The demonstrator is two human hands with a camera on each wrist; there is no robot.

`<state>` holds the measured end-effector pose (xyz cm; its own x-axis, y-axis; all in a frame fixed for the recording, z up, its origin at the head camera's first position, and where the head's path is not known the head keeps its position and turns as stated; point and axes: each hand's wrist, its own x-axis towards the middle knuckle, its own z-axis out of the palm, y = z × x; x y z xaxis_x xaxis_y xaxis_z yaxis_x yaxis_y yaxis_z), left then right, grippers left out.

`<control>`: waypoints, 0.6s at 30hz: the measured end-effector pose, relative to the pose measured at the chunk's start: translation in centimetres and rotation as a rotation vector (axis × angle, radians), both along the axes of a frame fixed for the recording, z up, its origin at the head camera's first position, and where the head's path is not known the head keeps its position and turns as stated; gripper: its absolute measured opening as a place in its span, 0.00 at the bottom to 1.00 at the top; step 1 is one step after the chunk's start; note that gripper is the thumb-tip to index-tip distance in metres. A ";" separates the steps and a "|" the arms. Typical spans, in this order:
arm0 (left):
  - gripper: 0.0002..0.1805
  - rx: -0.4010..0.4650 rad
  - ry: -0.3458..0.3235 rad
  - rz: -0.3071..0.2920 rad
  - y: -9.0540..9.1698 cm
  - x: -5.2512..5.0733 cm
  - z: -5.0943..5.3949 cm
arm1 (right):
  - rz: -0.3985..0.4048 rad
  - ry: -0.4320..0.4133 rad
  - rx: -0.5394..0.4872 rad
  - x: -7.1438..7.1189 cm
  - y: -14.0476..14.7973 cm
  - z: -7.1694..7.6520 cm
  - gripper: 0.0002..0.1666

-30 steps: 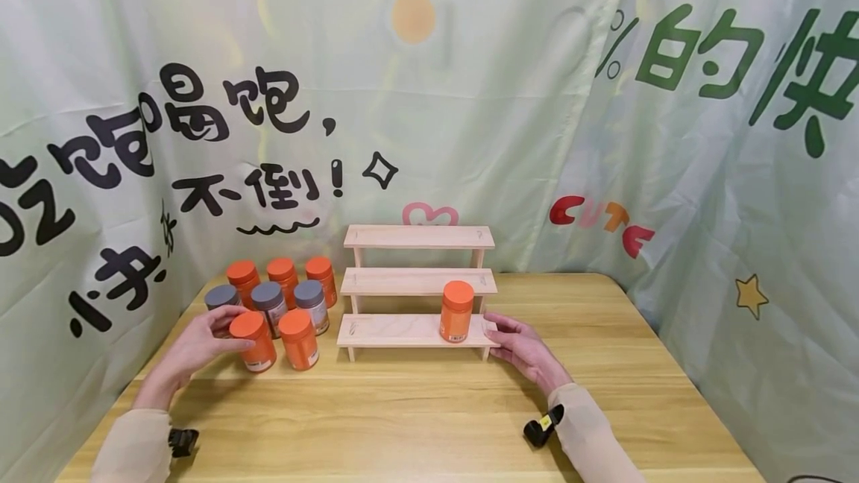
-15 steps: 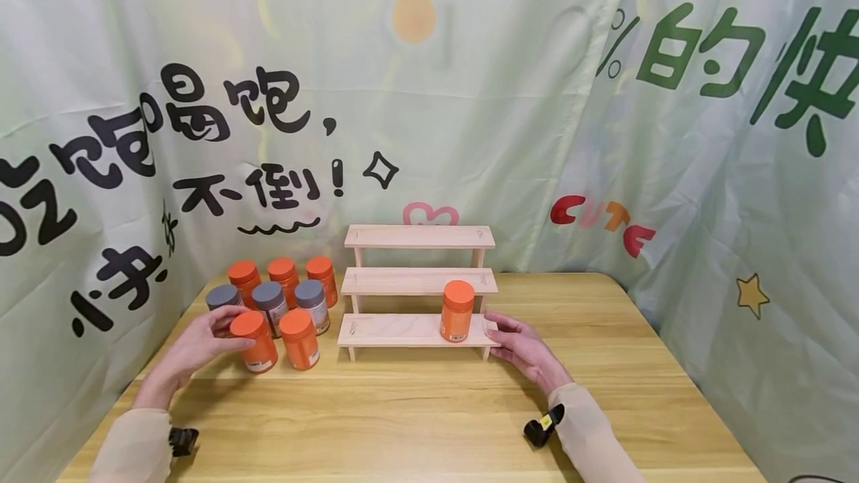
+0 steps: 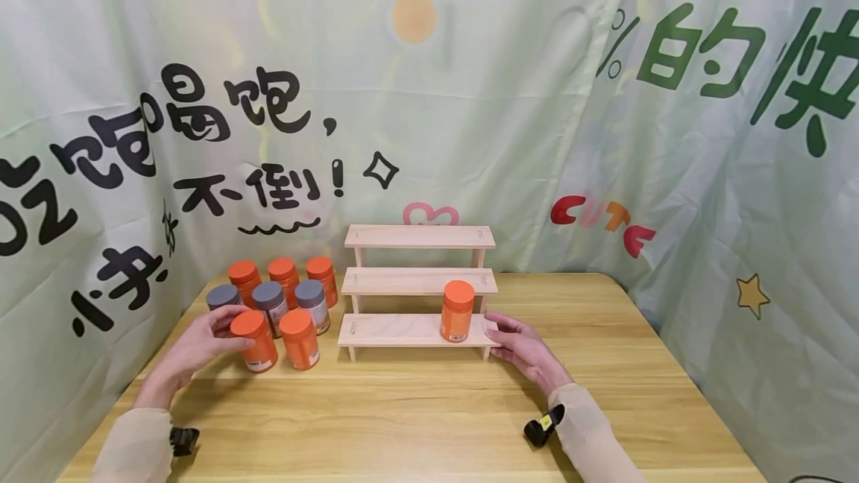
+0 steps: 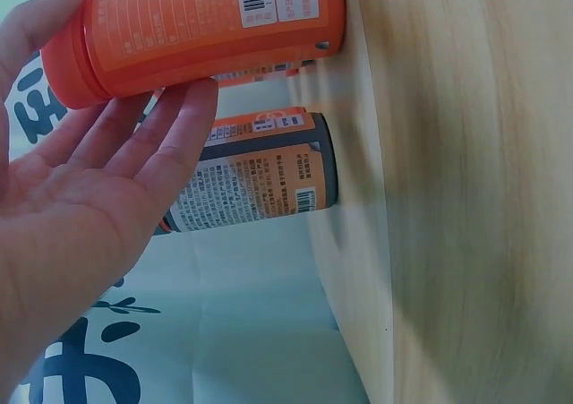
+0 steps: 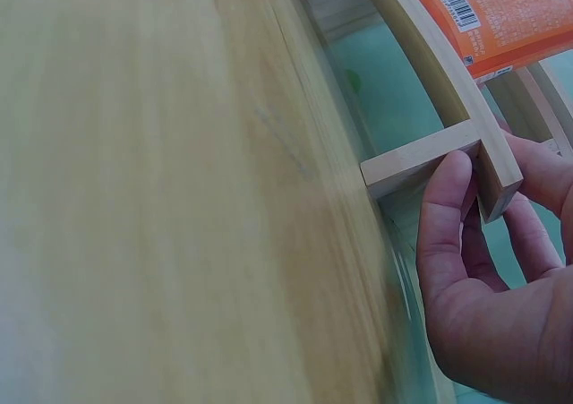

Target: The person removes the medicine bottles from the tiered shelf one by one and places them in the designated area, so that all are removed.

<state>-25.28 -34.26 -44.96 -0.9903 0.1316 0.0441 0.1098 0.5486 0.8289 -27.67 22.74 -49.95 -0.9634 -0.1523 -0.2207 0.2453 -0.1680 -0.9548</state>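
Observation:
My left hand (image 3: pixel 204 339) holds the front-left orange jar (image 3: pixel 260 355) near its lid, thumb on one side and fingers on the other; the jar stands upright on the table. In the left wrist view, a grey-and-orange jar (image 4: pixel 251 176) is beyond the fingers (image 4: pixel 175 135). My right hand (image 3: pixel 526 352) grips the right end of the lowest board of a three-step wooden display rack (image 3: pixel 389 329). The right wrist view has its fingers and thumb around that end, by the leg (image 5: pixel 421 159). One orange jar (image 3: pixel 457 313) stands on this lowest board, towards its right end.
Next to the held jar stands another orange jar (image 3: pixel 299 341). Behind are several grey-lidded jars (image 3: pixel 271 308) and several orange jars (image 3: pixel 322 282), left of the rack. The wooden table (image 3: pixel 429 423) meets a printed curtain (image 3: pixel 470 133) at the back and sides.

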 end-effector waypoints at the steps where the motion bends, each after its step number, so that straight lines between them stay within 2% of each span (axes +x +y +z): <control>1: 0.39 0.001 0.002 0.000 0.0 0.0 0.0 | -0.001 0.000 0.000 0.0 0.0 0.0 0.33; 11: 0.40 0.016 -0.001 0.001 0.0 0.2 0.1 | 0.010 0.004 0.002 0.0 0.0 0.0 0.34; 15: 0.41 0.017 -0.001 0.008 0.2 0.3 0.7 | 0.001 0.003 -0.003 0.0 0.0 0.0 0.33; 18: 0.38 0.017 0.035 0.027 0.4 0.4 1.3 | -0.005 0.003 -0.006 0.0 0.0 0.0 0.32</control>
